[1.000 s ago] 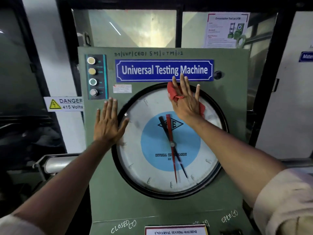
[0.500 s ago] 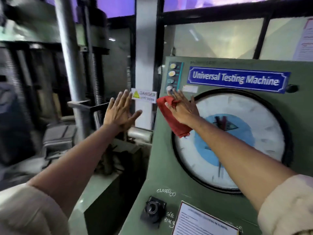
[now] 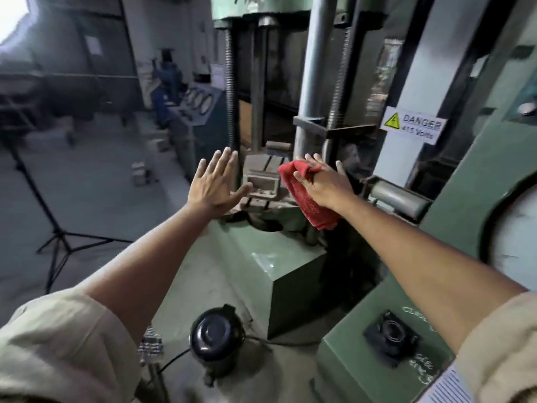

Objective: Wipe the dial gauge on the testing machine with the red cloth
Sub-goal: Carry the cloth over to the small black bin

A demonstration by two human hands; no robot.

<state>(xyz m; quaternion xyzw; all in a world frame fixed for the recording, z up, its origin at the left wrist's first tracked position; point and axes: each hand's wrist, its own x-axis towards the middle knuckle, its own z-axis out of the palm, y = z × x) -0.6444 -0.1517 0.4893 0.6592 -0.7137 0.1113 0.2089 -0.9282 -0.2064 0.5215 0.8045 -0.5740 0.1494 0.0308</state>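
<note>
My right hand (image 3: 322, 184) holds the red cloth (image 3: 302, 199), which hangs down from under the palm, in mid-air in front of the machine's loading frame. My left hand (image 3: 216, 183) is raised beside it, flat, fingers spread, holding nothing. The white dial gauge (image 3: 514, 228) with its black rim shows only as a slice at the far right edge, on the green console (image 3: 453, 205). Both hands are well left of the dial and touch nothing.
Steel columns (image 3: 316, 68) and the green base (image 3: 261, 257) of the loading frame stand ahead. A danger sign (image 3: 412, 126) hangs on the right pillar. A black motor (image 3: 215, 335) sits low in front, a black valve knob (image 3: 389, 337) on the console, a tripod (image 3: 55, 228) at left.
The view has swung far left. My right hand has come off the dial with the cloth, and my left hand has left the panel; both now hover before the loading frame.
</note>
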